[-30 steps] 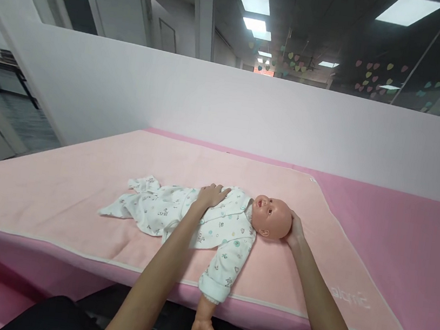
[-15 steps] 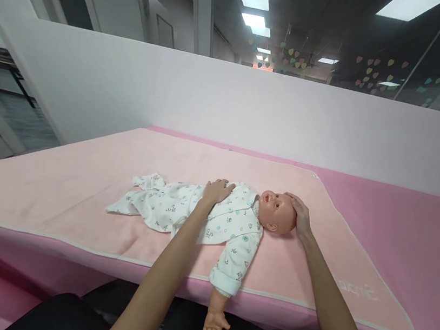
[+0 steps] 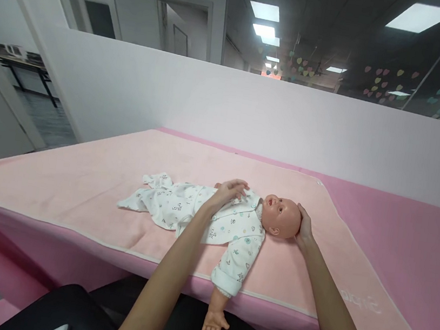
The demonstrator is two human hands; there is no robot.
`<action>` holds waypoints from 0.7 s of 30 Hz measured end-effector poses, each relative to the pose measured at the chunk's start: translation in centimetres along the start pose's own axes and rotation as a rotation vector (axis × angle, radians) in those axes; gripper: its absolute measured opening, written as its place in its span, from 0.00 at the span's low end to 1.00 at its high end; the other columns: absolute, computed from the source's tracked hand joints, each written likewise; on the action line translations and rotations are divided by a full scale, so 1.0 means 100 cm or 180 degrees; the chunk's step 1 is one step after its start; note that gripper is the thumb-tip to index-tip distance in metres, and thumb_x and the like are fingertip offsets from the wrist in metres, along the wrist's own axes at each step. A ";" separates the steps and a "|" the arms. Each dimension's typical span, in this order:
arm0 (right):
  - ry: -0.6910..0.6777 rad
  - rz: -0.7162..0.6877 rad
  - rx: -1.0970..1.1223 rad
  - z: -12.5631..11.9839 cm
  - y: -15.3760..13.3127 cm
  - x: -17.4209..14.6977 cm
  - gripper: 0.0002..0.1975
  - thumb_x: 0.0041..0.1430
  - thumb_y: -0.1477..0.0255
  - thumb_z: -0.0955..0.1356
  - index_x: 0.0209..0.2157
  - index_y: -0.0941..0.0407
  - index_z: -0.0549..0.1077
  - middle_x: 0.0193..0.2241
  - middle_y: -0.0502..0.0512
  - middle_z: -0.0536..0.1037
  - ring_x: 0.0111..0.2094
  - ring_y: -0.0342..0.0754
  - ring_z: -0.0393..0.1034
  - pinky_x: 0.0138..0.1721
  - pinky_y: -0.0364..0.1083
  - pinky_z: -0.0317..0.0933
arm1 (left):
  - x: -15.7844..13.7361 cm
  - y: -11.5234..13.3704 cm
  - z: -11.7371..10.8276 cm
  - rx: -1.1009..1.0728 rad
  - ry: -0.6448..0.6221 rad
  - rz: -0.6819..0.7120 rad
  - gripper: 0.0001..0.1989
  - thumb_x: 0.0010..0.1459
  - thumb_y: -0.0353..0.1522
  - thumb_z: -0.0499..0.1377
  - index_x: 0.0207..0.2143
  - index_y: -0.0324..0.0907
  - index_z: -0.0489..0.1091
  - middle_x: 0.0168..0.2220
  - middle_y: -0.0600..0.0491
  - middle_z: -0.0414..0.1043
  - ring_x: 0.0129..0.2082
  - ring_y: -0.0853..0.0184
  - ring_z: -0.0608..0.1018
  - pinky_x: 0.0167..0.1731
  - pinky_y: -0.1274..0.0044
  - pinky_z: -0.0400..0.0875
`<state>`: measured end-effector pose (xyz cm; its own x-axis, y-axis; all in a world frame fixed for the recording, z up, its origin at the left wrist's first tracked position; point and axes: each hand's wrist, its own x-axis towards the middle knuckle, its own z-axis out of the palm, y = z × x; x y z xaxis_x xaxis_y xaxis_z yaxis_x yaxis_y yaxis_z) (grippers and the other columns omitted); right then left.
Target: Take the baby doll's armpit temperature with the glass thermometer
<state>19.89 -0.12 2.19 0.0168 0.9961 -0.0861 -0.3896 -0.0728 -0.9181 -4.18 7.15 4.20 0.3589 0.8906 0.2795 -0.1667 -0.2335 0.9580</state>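
"On the peach mat (image 3: pixel 94 185), where exactly was the doll (image 3: pixel 232 222) lying, and how far along were you with it?"

"It was on its back, its head (image 3: pixel 284 218) toward your right and its legs toward your left. Its clothes looked fully on: the printed jacket (image 3: pixel 240 247) seemed closed down the front, and the matching trousers (image 3: pixel 173 205) covered both legs — no bare foot showed. The near sleeve was turned back into a cuff, and the doll's near hand (image 3: pixel 215 323) hung past the front edge of the pink cover (image 3: pixel 407 257)."

"And your own hands?"

"Your right hand (image 3: pixel 304 226) was cupped against the crown, part of it hidden behind the head, so how firmly you held it could not be told. Your left hand (image 3: pixel 232 193) was over the doll's chest, fingers loosely bent and apart, gripping nothing; whether the fingertips met the cloth could not be made out."

"So what did you have done, and what was left?"

"By my judgement, your support of the head was in place. Your left hand's part looked unfinished — it had hold of nothing, and the doll's whole body was down on the mat. How much more remained, the view did not settle."
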 end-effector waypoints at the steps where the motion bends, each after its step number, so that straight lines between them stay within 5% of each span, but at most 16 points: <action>1: 0.0109 -0.0090 -0.0125 -0.001 -0.001 0.000 0.25 0.50 0.52 0.59 0.37 0.57 0.73 0.39 0.58 0.77 0.41 0.55 0.71 0.41 0.53 0.65 | -0.003 0.002 0.005 0.0427 -0.0386 -0.0033 0.21 0.42 0.42 0.63 0.38 0.40 0.69 0.36 0.49 0.71 0.31 0.69 0.72 0.32 0.77 0.65; 3: 0.0620 -0.0552 -0.0557 -0.003 -0.006 0.000 0.21 0.48 0.55 0.62 0.34 0.57 0.73 0.38 0.58 0.77 0.41 0.54 0.70 0.42 0.52 0.64 | -0.008 0.005 0.013 0.1195 -0.0839 0.0072 0.22 0.37 0.39 0.66 0.38 0.42 0.71 0.34 0.52 0.71 0.31 0.69 0.70 0.32 0.78 0.62; 6: 0.1199 -0.1593 -0.1587 0.005 -0.020 -0.003 0.16 0.46 0.60 0.64 0.31 0.57 0.72 0.37 0.57 0.76 0.42 0.53 0.68 0.45 0.51 0.60 | -0.010 0.006 0.020 0.1622 -0.0821 0.0153 0.18 0.40 0.39 0.64 0.36 0.41 0.73 0.27 0.55 0.69 0.28 0.71 0.67 0.28 0.79 0.59; 9: 0.0493 -0.2169 -0.3298 0.035 -0.036 -0.006 0.13 0.50 0.61 0.62 0.27 0.55 0.74 0.38 0.56 0.75 0.44 0.52 0.65 0.53 0.57 0.49 | -0.008 0.003 0.018 0.1322 -0.0368 0.0057 0.15 0.48 0.41 0.57 0.27 0.37 0.71 0.20 0.57 0.63 0.23 0.73 0.64 0.25 0.79 0.55; 12: -0.0376 -0.2214 -0.5050 0.076 -0.041 -0.003 0.16 0.55 0.65 0.60 0.22 0.54 0.74 0.43 0.55 0.73 0.50 0.54 0.59 0.56 0.64 0.31 | -0.004 -0.002 0.012 0.0871 0.0014 0.0044 0.18 0.50 0.43 0.54 0.17 0.38 0.62 0.15 0.60 0.52 0.19 0.76 0.57 0.21 0.80 0.50; 15: -0.0863 -0.1798 -0.6016 0.110 -0.032 0.010 0.16 0.58 0.70 0.58 0.26 0.54 0.75 0.43 0.57 0.71 0.49 0.53 0.59 0.55 0.64 0.34 | -0.002 -0.008 0.008 0.0495 0.0252 -0.0069 0.19 0.48 0.43 0.55 0.15 0.39 0.57 0.14 0.61 0.48 0.17 0.77 0.53 0.19 0.80 0.47; 21: -0.0392 -0.1687 -0.6900 0.131 -0.008 0.036 0.17 0.55 0.81 0.57 0.36 0.59 0.74 0.43 0.66 0.71 0.49 0.58 0.58 0.52 0.64 0.40 | 0.005 -0.017 0.004 -0.0043 0.0664 -0.0307 0.17 0.43 0.44 0.58 0.20 0.38 0.65 0.18 0.58 0.61 0.22 0.74 0.63 0.24 0.79 0.57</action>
<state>8.18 4.19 7.72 -0.3281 0.9283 0.1748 0.9266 0.2803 0.2506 -3.31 7.81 2.76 0.1763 0.9703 0.1658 -0.1537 -0.1392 0.9783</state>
